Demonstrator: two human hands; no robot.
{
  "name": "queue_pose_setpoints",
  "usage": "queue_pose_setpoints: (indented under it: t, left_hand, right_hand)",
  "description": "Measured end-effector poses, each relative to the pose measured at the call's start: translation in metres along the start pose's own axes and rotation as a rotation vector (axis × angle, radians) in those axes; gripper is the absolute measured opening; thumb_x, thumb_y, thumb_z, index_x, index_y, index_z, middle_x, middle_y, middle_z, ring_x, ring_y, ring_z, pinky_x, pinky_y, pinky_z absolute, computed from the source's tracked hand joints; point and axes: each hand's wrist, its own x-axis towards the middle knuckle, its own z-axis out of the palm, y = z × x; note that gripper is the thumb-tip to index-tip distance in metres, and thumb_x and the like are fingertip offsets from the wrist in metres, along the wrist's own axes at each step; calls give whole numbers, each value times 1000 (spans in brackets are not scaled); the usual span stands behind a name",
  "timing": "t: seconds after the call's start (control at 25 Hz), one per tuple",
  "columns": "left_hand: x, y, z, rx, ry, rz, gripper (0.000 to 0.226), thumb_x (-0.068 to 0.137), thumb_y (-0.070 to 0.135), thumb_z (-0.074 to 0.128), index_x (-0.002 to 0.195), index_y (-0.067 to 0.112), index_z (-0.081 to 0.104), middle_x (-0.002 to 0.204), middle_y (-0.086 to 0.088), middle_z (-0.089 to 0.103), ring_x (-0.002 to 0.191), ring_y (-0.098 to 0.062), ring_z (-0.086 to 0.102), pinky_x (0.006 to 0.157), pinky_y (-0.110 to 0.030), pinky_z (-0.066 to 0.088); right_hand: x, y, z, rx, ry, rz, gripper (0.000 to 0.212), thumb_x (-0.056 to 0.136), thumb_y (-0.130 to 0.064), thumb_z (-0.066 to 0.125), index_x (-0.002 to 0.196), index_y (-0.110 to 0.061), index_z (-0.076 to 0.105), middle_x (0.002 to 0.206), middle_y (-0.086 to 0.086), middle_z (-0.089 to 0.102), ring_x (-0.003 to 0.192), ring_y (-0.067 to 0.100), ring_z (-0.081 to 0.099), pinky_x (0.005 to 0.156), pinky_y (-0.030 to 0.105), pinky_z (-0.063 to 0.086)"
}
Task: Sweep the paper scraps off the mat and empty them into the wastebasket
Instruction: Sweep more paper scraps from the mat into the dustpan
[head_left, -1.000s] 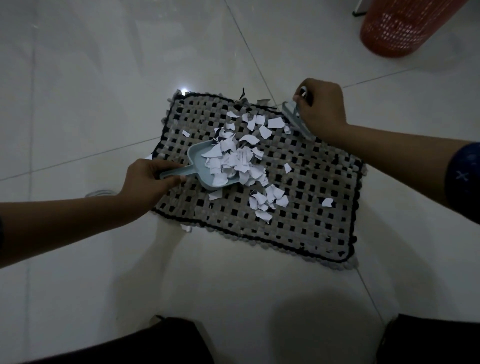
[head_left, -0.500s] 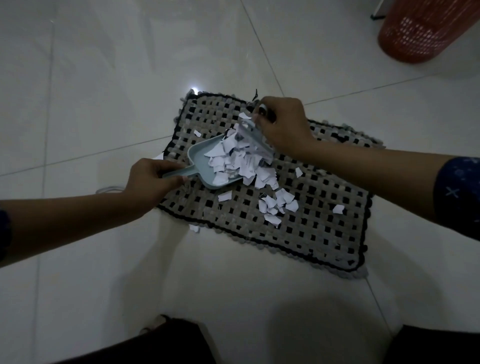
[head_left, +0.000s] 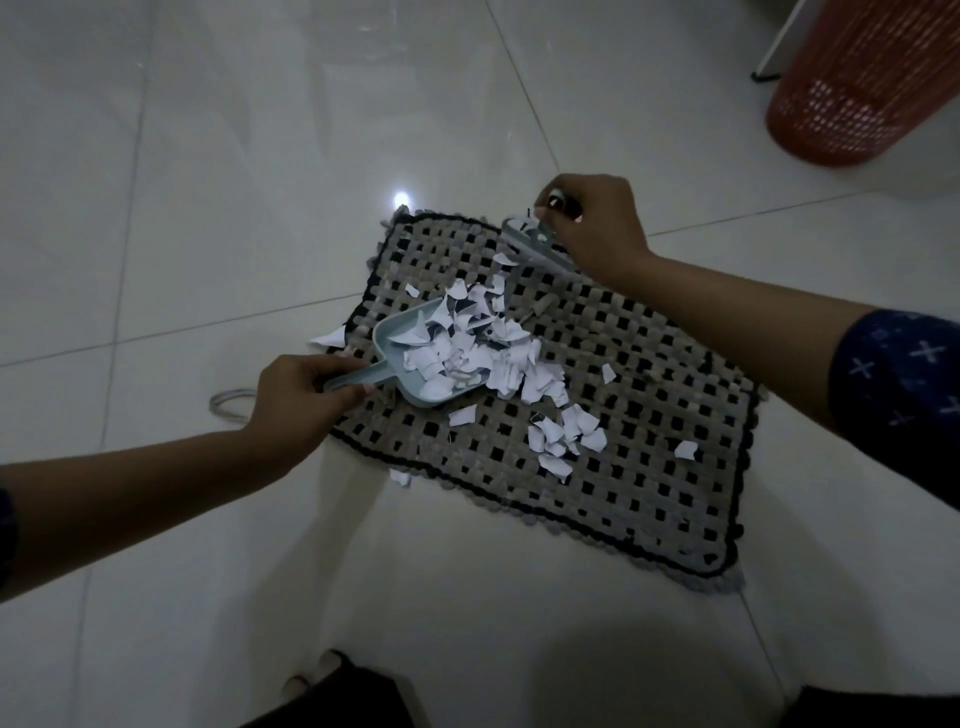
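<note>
**Scraps half gathered, pan resting low on the mat**

The left hand (head_left: 306, 395) is clamping the handle of a pale blue dustpan (head_left: 415, 364), whose mouth is lying on the woven mat (head_left: 623, 467) and facing away from that hand. The right hand (head_left: 597, 223) is closing its fingers around a small matching hand brush (head_left: 535, 244), holding it at the mat's far edge, well beyond the pan.

Paper scraps (head_left: 467, 353) are piling inside the pan and spilling over its lip. A second cluster is lying past the pan's mouth, on the side nearer the person, and one lone piece is sitting further out toward the right forearm. Two scraps are lying on the floor tiles (head_left: 208, 208), one just beyond the left hand's fingers and one nearer the person at the mat's edge. The red mesh wastebasket (head_left: 857, 93) is standing well beyond the right hand.

The risk, as I judge it, is overflow: the pan is looking heaped, so a brisk stroke could be pushing pieces over its sides. The light paper may also be catching in the open weave, and tilting the pan on the way to the basket would be shedding scraps.
</note>
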Motion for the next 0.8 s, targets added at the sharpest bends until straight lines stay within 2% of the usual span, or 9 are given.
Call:
queue_pose_setpoints:
  t: [0.04,0.16,0.36,0.44,0.52,0.6,0.72,0.8]
  left_hand:
    - [-1,-1,-1,-1,6,-13,34,75,6,73,109,9,69,80,-2,70,69,-11,67,60,-5,48]
    - [-4,1,0,-25,33,-40,35,75,4,72,110,6,68,77,2,67,58,-1,63,55,-1,44]
    - [-12,3,4,-48,43,-32,31,76,4,70,107,6,70,79,-5,68,60,2,60,55,-3,43]
    - [-12,-1,1,-47,35,-24,30,76,6,71,106,7,70,81,-6,69,66,-6,61,61,-11,47]
    - [-12,-6,-3,-74,13,-24,31,75,7,72,106,8,71,84,-8,71,72,-16,66,70,-25,53]
    - [-11,-10,-6,-97,-14,-21,31,74,7,73,105,13,71,87,-10,72,81,-25,68,80,-36,56]
    - [-13,-16,-11,-75,-75,-3,33,73,8,75,106,13,70,90,-10,72,86,-24,69,84,-38,55]
    - [-15,-20,-14,-33,-125,24,33,73,7,75,105,10,71,92,-10,73,88,-22,69,84,-38,56]
  right_hand:
    - [2,-3,5,-17,-42,-21,14,87,-14,62,88,-3,70,85,17,72,76,26,64,75,38,52]
    - [-1,-19,21,-77,-137,-74,14,88,-10,59,89,-1,70,88,17,72,74,21,59,71,25,43]
    - [-33,-41,28,-92,-237,-151,13,89,-7,58,90,-1,70,85,15,71,69,14,53,67,25,43]
    - [-40,-48,27,-58,-253,-163,12,89,-9,60,90,-2,70,84,10,72,68,13,55,64,22,46]
    - [-42,-59,25,8,-267,-160,11,89,-10,62,92,-4,71,84,2,71,68,8,58,68,14,47]
    - [-38,-67,16,47,-233,-125,13,89,-13,62,96,-5,71,88,4,72,70,13,64,72,19,50]
    - [-36,-56,-11,-13,-65,-55,15,89,-17,62,93,-6,71,80,4,69,67,18,62,65,17,46]
    - [-50,-35,-25,-106,-9,41,16,89,-17,60,88,-5,70,77,10,68,67,18,57,65,22,42]
